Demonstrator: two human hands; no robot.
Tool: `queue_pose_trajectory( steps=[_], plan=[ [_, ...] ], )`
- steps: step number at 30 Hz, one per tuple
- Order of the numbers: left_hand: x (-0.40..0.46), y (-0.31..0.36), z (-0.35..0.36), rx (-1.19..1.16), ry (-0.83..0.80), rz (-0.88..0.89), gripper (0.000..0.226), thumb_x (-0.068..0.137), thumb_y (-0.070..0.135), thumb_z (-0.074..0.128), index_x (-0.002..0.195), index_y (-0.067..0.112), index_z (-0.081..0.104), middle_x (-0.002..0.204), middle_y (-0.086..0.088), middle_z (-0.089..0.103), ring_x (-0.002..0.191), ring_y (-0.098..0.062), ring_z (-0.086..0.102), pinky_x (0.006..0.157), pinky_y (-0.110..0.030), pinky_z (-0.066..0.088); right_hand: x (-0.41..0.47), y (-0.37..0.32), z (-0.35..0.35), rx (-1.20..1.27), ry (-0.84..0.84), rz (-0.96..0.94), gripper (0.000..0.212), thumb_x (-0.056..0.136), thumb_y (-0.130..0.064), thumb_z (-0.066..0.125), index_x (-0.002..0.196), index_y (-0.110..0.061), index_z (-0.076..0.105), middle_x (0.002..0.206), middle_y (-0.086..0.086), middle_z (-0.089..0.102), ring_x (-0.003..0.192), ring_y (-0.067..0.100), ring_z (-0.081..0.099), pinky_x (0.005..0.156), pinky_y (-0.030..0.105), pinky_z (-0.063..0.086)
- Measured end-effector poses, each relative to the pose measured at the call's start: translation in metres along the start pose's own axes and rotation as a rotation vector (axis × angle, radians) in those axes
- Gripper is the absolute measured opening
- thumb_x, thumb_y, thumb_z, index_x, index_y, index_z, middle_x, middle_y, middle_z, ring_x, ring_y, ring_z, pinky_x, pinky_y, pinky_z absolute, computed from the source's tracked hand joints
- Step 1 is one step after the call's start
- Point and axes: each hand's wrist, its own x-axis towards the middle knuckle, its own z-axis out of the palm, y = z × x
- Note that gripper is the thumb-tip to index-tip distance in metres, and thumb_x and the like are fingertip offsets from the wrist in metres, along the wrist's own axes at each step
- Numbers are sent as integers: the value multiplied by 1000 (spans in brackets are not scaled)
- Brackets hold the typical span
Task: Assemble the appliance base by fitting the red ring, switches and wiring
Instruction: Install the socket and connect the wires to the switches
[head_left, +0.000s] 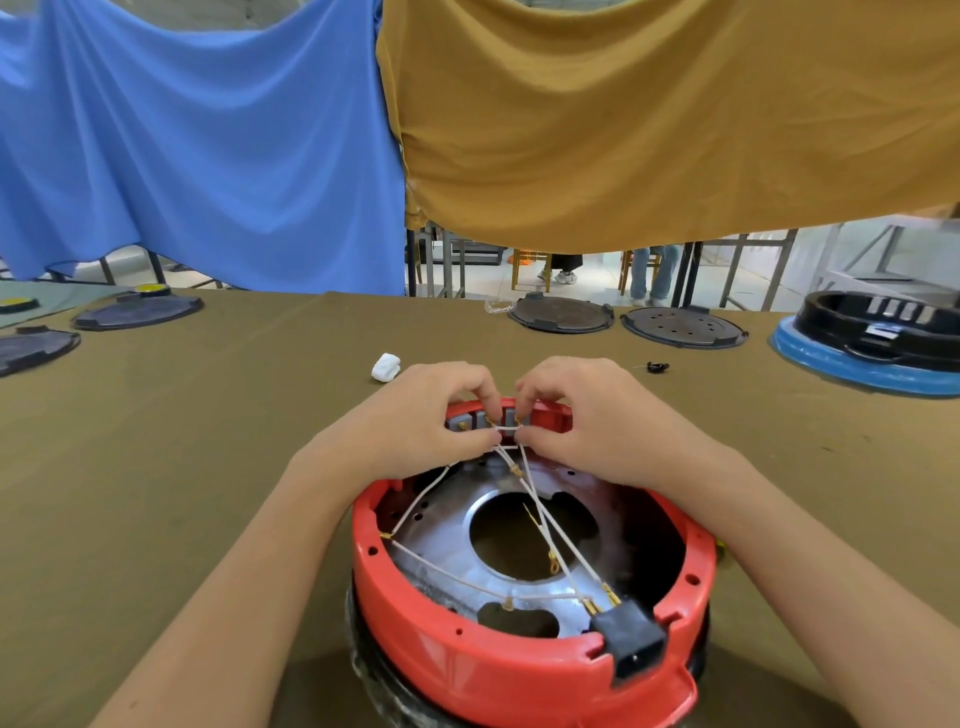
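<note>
Closest to the person sits one red ring (524, 670), resting on a dark round base on the brown table (182, 467). One black plug socket (629, 642) is set in the near edge of the ring. Inside the ring lies one shiny metal plate (452, 525) with a big round hole in the middle. Thin white wires (558, 535) cross over the plate, and some run to the socket; they overlap, so their number is hard to tell.

At the far side of the ring, two hands meet. The left hand (423, 421) pinches a white wire with its fingertips. The right hand (587, 415) pinches the wire too, right next to the left one. Gray switches (511, 415) sit in the ring wall under the fingers.

Past the hands lie one small white lump (386, 367) and one tiny black part (656, 367).

Farther back are five dark round lids (561, 313) and one black base on a blue ring (878, 338).

Two cloths hang at the back, one blue (197, 145) and one mustard (665, 114).
</note>
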Motion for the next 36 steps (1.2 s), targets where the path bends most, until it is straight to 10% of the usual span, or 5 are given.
queue_pose_trajectory(
  steps=[13, 30, 36],
  plan=[
    [3, -1, 0, 13, 37, 41, 5, 87, 25, 74, 84, 20, 74, 95, 3, 71, 85, -13, 63, 83, -44, 50, 11, -7, -2, -396, -142, -114, 27, 100, -33, 47, 105, -23, 71, 122, -15, 59, 96, 20, 63, 81, 39, 52],
    [-1, -1, -1, -24, 23, 2, 11, 90, 28, 71, 100, 25, 66, 76, 6, 69, 66, -11, 59, 70, -39, 52, 11, 3, 3, -124, -57, 22, 29, 94, -43, 60, 116, -26, 68, 103, -5, 62, 94, 14, 58, 80, 31, 45],
    [-2, -2, -1, -110, 18, -44, 25, 87, 25, 74, 108, 26, 61, 102, 12, 72, 90, -7, 70, 88, -39, 55, 8, 5, 5, -89, -56, 37, 40, 94, -46, 60, 128, -26, 60, 112, -7, 61, 102, 13, 58, 86, 30, 44]
  ],
)
